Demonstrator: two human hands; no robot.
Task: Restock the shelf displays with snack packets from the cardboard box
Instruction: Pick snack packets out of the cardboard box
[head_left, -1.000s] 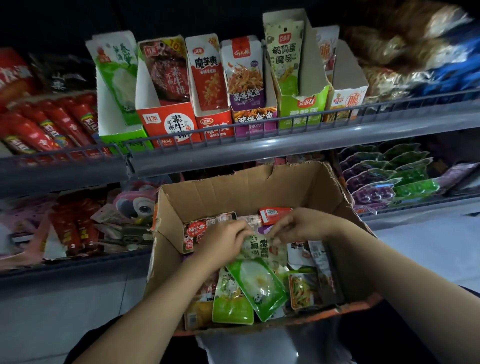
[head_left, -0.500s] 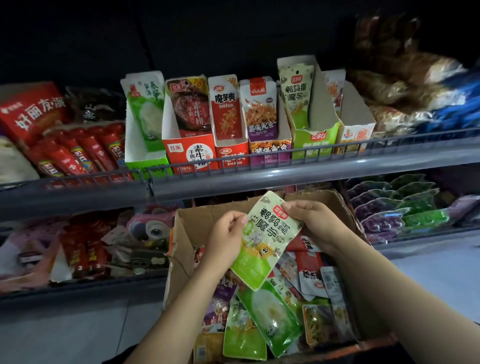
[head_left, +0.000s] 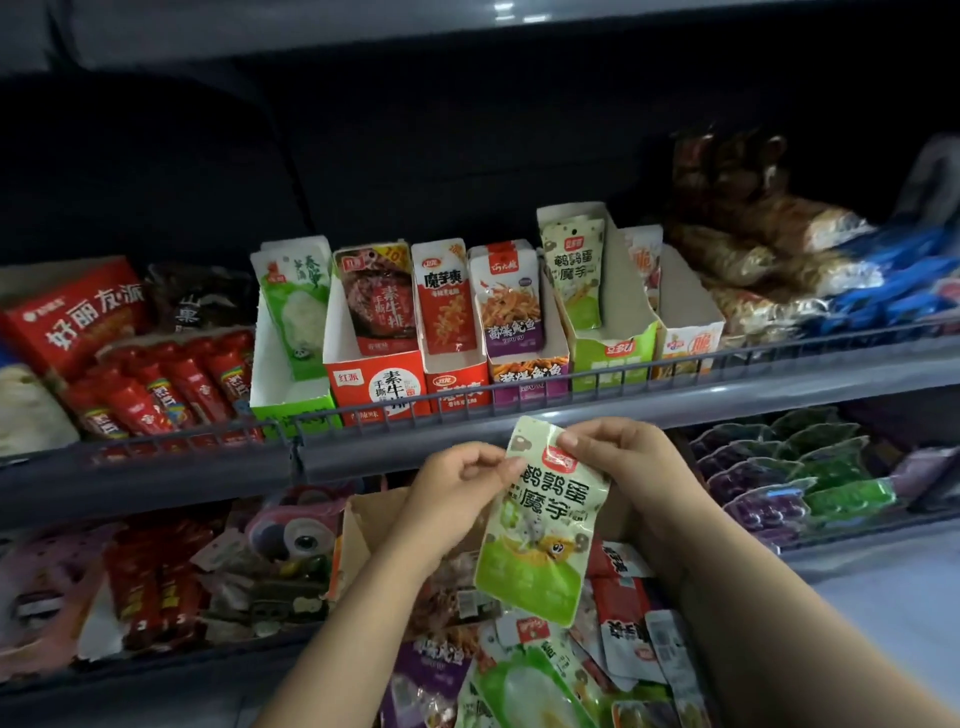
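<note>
In the head view, both hands are holding one green snack packet (head_left: 540, 525) in the air, above the cardboard box (head_left: 363, 525) and just below the front rail of the upper shelf (head_left: 571, 415). The left hand (head_left: 457, 493) is pinching the packet's left upper edge, and the right hand (head_left: 628, 462) is pinching its top right corner near the small red logo. The packet is hanging almost upright, tilted a little.

The packet is a flat, glossy pouch, pale green at the top and stronger green at the bottom, with large dark Chinese characters in the middle. It looks soft and light, and its foil is reflecting some light.

I judge that the task is somewhere in its middle. The matching green display carton (head_left: 608, 312) on the upper shelf is showing only one packet of the same design, standing at its back, so there is room in it. The box below is still holding many mixed packets, red, purple and green ones. So this packet is not yet placed, and much restocking is probably remaining.
</note>
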